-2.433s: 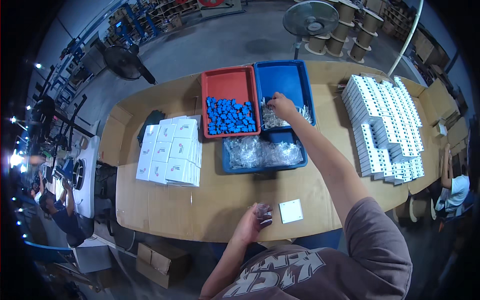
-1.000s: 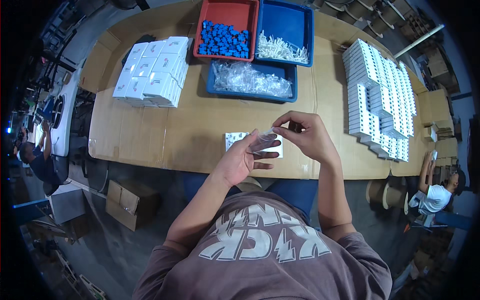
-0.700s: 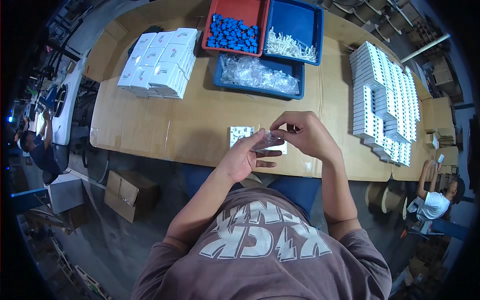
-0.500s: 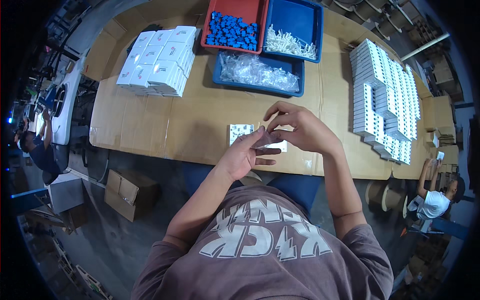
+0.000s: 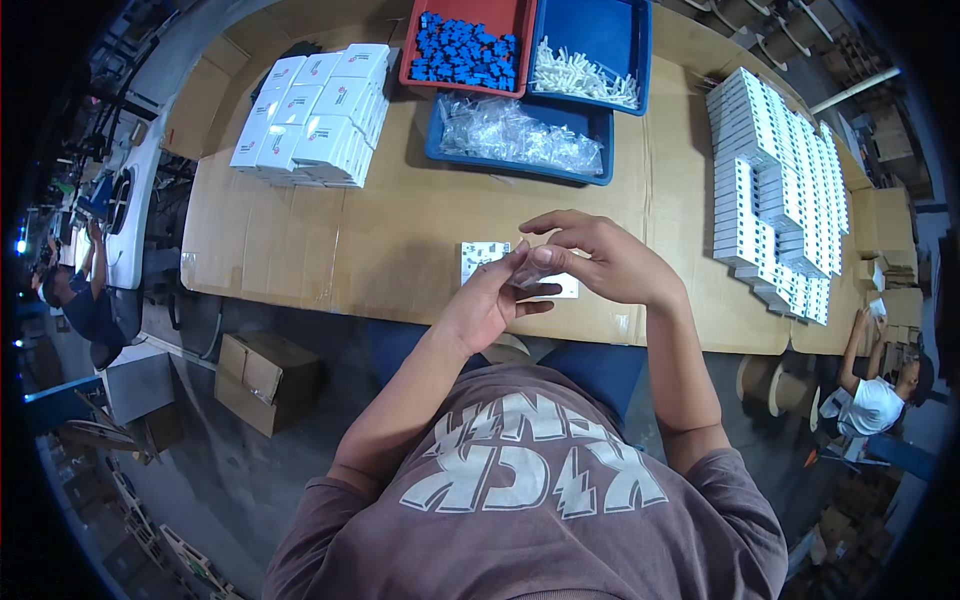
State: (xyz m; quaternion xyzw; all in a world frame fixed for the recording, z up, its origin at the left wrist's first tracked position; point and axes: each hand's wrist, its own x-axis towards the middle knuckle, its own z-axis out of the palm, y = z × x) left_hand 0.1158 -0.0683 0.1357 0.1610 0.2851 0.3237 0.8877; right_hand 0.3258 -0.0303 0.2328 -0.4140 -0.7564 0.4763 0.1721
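Note:
Over the near middle of the table, both hands meet at a small clear plastic bag (image 5: pixel 531 270). My left hand (image 5: pixel 484 308) pinches it between thumb and fingers, the lower fingers loosely bent. From the right, the thumb and a finger of my right hand (image 5: pixel 618 264) press on the same bag, while the index finger arches above it. What lies inside the bag, if anything, is too small to tell. Beneath the hands lies a white printed sheet or flat box (image 5: pixel 482 256), largely covered by them.
White boxes (image 5: pixel 318 130) are stacked at left, with rows of white cartons (image 5: pixel 745 205) at right. Behind the hands sit a blue tray of clear bags (image 5: pixel 520 140), a red tray of blue parts (image 5: pixel 465 52) and a blue tray of white pieces (image 5: pixel 585 76). Two people work farther off.
The fingers of my right hand have shifted on the bag, the thumb now nearer my left fingertips. The bag stays between both hands.

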